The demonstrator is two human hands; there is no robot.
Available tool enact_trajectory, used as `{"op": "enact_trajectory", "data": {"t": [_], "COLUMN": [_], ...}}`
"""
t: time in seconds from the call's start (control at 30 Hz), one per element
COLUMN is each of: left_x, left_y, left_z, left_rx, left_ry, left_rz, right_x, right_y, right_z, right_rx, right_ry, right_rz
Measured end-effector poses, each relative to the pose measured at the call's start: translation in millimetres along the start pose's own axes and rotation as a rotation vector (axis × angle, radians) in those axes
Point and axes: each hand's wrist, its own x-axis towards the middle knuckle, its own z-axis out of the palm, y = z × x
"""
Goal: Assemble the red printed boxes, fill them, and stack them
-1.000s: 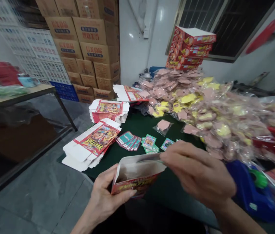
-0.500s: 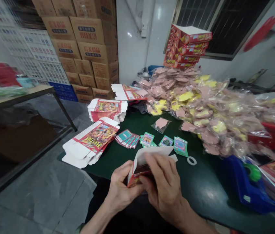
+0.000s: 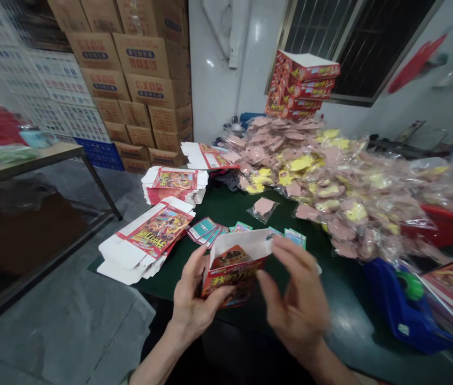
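Observation:
My left hand point(image 3: 196, 297) is wrapped round a red printed cardboard box point(image 3: 230, 280) and keeps it tilted above the table's near edge. The box's top stands open with its white flap point(image 3: 226, 241) up, and a brown-and-orange printed piece shows inside the mouth. At the box's right side is my right hand point(image 3: 296, 291), slightly blurred, thumb and fingers apart; whether its fingertips touch the flap I cannot tell. Just beyond lie teal-backed cards point(image 3: 206, 231) and green-edged picture cards point(image 3: 295, 237), partly hidden by the box and my right hand.
Flattened red-and-white cartons point(image 3: 150, 235) lie at the left. Bagged pink and yellow pieces point(image 3: 310, 176) are heaped at the back right, with one pink packet point(image 3: 263, 207) apart. A blue tape dispenser point(image 3: 402, 310) stands on the right. Stacked red boxes point(image 3: 302, 83) rise behind the heap.
My right hand has drawn back from the box's mouth to its right side, its fingers spreading. The box has turned, showing more of its printed front and its inside.

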Motion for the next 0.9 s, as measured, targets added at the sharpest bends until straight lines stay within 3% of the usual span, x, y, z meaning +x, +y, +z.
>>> {"op": "enact_trajectory", "data": {"t": [0.03, 0.1, 0.17, 0.23, 0.4, 0.53, 0.67, 0.77, 0.9], "left_x": [-1.4, -1.1, 2.8, 8.4, 20.4, 28.8, 34.0, 38.4, 48.7], "left_y": [-3.1, -11.0, -19.5, -25.3, -16.4, -4.0, -2.2, 3.7, 19.7], "left_z": [0.9, 3.2, 5.2, 5.4, -4.8, -9.9, -9.3, -11.7, -18.9], "left_rx": [0.02, 0.09, 0.126, 0.11, 0.04, -0.016, -0.112, 0.048, 0.403], "left_ry": [0.046, 0.111, 0.097, 0.044, 0.004, 0.026, -0.003, -0.08, -0.362], "left_rz": [0.038, 0.127, 0.194, 0.216, 0.213, 0.098, 0.014, 0.114, 0.329], "right_x": [-5.7, -15.1, -20.2, -21.4, -19.8, -18.8, -12.1, -6.1, -3.2], "right_y": [3.7, 12.1, 21.4, 30.4, 43.2, 42.7, 39.4, 36.9, 36.7], "right_z": [0.9, 5.6, 13.8, 22.9, 32.5, 27.4, 19.0, 14.2, 13.4], "right_rx": [0.007, 0.078, 0.184, 0.25, 0.165, 0.062, 0.082, 0.077, 0.062], "right_ry": [0.134, 0.217, 0.131, 0.066, 0.02, 0.041, -0.044, -0.093, -0.074], "right_rz": [0.086, 0.274, 0.409, 0.44, 0.26, 0.066, 0.072, 0.095, 0.068]}}
